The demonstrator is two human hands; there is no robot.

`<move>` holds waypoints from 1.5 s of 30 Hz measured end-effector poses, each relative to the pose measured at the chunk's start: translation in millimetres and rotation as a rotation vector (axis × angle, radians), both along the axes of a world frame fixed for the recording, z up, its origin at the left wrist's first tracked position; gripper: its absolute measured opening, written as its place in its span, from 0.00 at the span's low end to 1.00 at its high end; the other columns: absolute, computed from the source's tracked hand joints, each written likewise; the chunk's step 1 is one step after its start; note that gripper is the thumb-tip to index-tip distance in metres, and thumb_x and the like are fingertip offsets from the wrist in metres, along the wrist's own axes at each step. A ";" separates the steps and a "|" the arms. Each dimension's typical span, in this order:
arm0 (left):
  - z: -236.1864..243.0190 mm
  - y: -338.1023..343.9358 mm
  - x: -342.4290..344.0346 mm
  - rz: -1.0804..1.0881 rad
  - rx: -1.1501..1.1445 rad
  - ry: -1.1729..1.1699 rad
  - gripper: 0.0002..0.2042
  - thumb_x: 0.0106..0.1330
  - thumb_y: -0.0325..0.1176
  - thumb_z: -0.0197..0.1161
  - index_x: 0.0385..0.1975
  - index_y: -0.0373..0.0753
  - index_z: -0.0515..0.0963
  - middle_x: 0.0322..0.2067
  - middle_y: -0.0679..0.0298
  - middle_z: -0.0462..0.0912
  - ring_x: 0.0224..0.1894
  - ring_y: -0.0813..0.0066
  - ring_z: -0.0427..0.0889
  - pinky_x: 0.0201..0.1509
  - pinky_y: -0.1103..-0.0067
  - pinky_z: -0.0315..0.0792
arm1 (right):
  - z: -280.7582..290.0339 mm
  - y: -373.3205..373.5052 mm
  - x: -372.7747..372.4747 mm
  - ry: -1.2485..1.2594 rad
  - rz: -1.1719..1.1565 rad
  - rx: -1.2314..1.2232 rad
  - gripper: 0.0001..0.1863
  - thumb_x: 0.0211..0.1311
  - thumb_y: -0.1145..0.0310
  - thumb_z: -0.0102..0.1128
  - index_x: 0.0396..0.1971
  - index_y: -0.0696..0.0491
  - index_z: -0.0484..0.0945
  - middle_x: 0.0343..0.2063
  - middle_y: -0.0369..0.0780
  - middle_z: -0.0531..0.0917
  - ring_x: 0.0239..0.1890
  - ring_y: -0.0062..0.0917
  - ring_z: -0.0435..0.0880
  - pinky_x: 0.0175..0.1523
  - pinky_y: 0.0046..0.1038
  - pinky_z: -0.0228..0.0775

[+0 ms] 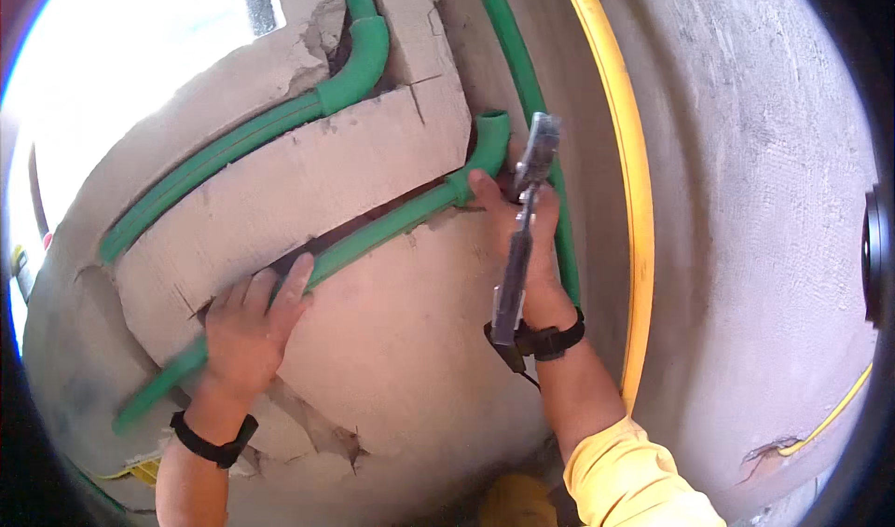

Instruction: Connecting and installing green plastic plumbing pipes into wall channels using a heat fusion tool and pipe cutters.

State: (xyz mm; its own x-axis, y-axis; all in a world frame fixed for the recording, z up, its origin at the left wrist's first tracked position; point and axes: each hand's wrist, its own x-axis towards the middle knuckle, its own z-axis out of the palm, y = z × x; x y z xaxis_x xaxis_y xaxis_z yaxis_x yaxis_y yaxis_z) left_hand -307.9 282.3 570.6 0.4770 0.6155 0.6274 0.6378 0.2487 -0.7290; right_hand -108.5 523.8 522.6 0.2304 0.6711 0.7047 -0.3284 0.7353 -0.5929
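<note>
Two hands press on one run of green pipe (373,236) that lies in a channel cut into a grey plastered wall (410,341), and everything here is placed against that pipe. At its lower left end the left hand (247,336) lies flat over it, fingers (296,280) spread and resting on pipe and plaster alike, gripping nothing. Above the pipe sits a slab of plaster (298,187), cracked at its edges, and above that a second green pipe (233,145) bends upward through an elbow. At the pipe's upper right end, where a green elbow fitting (489,145) turns it upward, the right hand (527,247) holds a slim metal tool (522,238), the thumb pushing on the pipe just below the fitting; how tightly the other fingers wrap the tool I cannot tell, since it hides them. Right of the fitting run another green pipe and a yellow conduit (634,201). The risk, as I judge it, is that the pipe springs out of its channel if either hand eases off, or that pressure breaks more of the cracked plaster loose. The only container-like thing is the channel itself, which holds the pipe.
</note>
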 end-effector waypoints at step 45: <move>-7.8 -27.0 -30.2 -0.137 0.230 -0.201 0.17 0.51 0.41 0.66 0.41 0.42 0.81 0.24 0.64 0.78 0.27 0.65 0.78 0.39 0.68 0.63 | 2.4 30.3 1.7 0.145 -0.153 0.150 0.28 0.55 0.62 0.72 0.52 0.63 0.76 0.44 0.43 0.83 0.37 0.17 0.78 0.34 0.18 0.70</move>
State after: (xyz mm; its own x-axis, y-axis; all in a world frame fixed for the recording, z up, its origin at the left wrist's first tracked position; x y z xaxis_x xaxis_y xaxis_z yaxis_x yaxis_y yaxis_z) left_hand -338.1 255.2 562.8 0.3986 0.3850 0.8324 0.8019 0.2942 -0.5200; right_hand -106.7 554.1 525.0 0.4270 0.5113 0.7459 -0.2798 0.8590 -0.4287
